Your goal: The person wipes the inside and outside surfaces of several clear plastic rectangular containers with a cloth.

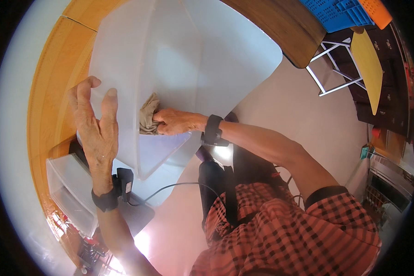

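A large translucent plastic box (224,62) stands tilted before me, its inner walls showing. My right hand (177,121) grips a crumpled beige cloth (148,117) inside the box, close to a corner edge. My left hand (98,127) is raised at the box's left wall with thumb and fingers apart, and it holds nothing. Whether its palm touches that wall is hard to tell. Each wrist wears a black strap with a small device on it.
Wooden panelling (51,96) runs along the left, with a smaller clear plastic container (72,193) near my left forearm. A brown tabletop (279,27) carries a blue plastic basket (338,13). A yellow-topped folding table (367,69) stands by dark drawers (386,100).
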`<state>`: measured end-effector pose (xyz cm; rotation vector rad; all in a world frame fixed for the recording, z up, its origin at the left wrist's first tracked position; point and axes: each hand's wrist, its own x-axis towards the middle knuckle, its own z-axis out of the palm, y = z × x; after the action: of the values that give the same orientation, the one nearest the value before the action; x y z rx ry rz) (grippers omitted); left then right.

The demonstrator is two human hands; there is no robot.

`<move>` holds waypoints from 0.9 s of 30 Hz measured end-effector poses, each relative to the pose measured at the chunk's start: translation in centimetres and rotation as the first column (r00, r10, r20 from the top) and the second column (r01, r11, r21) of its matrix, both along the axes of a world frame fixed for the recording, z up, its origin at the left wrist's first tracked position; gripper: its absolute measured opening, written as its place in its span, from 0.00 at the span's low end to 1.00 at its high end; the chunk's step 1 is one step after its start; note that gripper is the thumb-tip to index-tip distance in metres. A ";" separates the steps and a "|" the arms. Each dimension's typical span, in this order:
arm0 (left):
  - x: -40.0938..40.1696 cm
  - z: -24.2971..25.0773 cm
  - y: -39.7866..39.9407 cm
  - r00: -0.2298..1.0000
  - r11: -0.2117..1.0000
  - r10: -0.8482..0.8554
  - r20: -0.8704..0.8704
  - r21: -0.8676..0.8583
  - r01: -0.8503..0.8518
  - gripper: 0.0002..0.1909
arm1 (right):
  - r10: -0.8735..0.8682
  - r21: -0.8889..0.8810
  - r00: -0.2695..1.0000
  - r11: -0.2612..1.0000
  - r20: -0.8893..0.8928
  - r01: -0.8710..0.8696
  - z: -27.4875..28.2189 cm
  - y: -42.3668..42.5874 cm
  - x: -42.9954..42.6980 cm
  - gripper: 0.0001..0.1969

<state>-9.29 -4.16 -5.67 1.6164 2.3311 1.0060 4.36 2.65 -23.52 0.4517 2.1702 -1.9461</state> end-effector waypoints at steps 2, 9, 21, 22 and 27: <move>-0.3 -0.2 -0.5 1.000 0.999 0.000 -0.010 0.036 0.001 0.15 | -0.006 -0.149 1.000 0.989 0.026 0.010 4.7 0.0 0.2 0.06; 0.6 0.8 0.7 0.999 0.995 -0.053 -0.007 0.085 0.053 0.17 | 0.022 -0.178 0.955 0.981 -0.295 -0.078 10.8 2.4 1.1 0.15; 3.3 -1.2 3.4 0.999 0.988 -0.033 -0.007 0.149 0.034 0.18 | -0.120 0.279 0.989 0.956 0.085 0.092 0.6 1.1 9.5 0.10; 3.3 -1.2 3.3 1.000 0.991 -0.021 0.001 0.130 0.021 0.18 | -0.149 0.287 0.981 0.952 0.128 0.107 0.5 1.0 8.7 0.09; 2.4 -1.4 2.8 0.999 0.984 -0.038 -0.033 0.174 0.043 0.20 | -0.155 0.337 0.974 0.937 0.164 0.093 1.9 0.1 6.6 0.08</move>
<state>-6.92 -1.40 -7.11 1.7441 2.2749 1.2170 10.92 2.73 -21.64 0.8104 2.3926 -1.5219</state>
